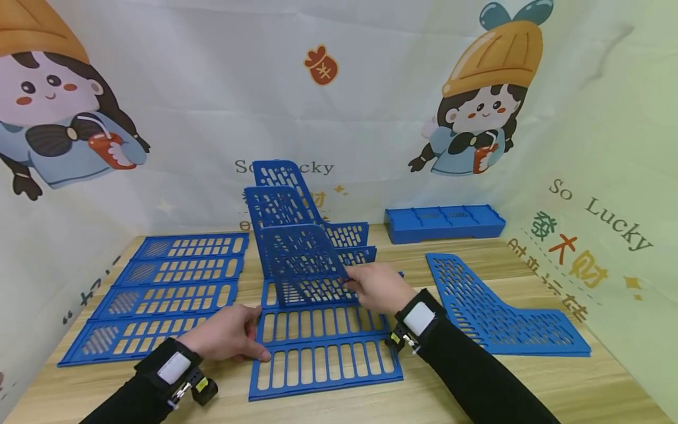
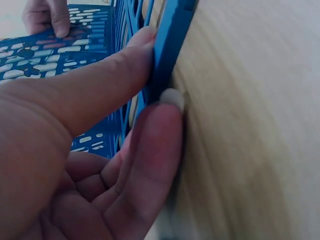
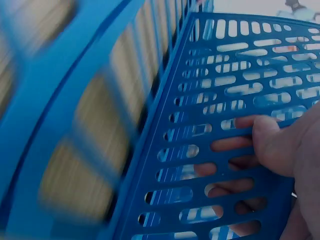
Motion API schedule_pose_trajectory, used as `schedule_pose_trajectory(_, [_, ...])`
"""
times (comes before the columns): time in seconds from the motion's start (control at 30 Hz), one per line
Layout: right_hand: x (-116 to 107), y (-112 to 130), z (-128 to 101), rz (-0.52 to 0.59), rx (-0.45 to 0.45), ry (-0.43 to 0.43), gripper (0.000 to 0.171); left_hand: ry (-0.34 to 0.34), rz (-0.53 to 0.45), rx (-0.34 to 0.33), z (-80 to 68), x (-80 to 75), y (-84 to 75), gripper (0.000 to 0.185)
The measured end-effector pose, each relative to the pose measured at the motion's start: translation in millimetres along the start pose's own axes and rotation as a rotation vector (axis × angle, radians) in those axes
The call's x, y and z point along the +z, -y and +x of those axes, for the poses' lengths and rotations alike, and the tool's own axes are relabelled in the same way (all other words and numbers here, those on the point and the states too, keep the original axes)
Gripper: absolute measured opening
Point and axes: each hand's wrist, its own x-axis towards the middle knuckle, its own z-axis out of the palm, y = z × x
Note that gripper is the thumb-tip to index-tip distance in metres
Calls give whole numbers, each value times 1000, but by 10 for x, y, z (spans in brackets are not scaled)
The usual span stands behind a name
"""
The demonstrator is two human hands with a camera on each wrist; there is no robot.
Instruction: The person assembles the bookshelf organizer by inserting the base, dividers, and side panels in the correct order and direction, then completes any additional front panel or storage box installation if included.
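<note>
Left hand (image 1: pixel 228 338) pinches base panel (image 1: pixel 323 347) left edge near table front; right hand (image 1: pixel 378 287) grips upright divider (image 1: pixel 302 265) standing crosswise, just behind.

Centre of table (image 1: pixel 477 394): flat slotted base panel (image 1: pixel 323 353), three upright divider panels (image 1: pixel 296 259) standing on its rear part, one behind another. Left: four flat slotted panels (image 1: pixel 164 294) side by side. Right: flat L-shaped panel (image 1: pixel 498 312). Behind that, at the backdrop: shallow tray (image 1: pixel 445 222).
</note>
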Motion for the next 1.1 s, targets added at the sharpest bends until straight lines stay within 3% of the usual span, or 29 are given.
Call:
schedule_pose_trajectory(0.23, [110,256,224,-7,-45,7,18,6,-53,37,-27,-13,50,98])
schedule_pose_trajectory(0.57, [143,231,248,15,-49,-3,25,61,-250,-16,-52,-87,167,117])
schedule_pose_trajectory(0.73, [116,239,301,9,-31,-13,27,60,-250,0,-39,-103,134,116])
schedule_pose_trajectory(0.87, [116,231,267,-8,-24,-16,25,13,-195,-8,-13,-34,57,113])
schedule_pose_trajectory(1.0, [143,195,245,-24,-47,-25,26,-52,-120,-57,11,23,-20,112])
schedule_pose_trajectory(1.1, [167,153,257,-22,-70,-25,25,-64,-102,-97,25,35,-32,110])
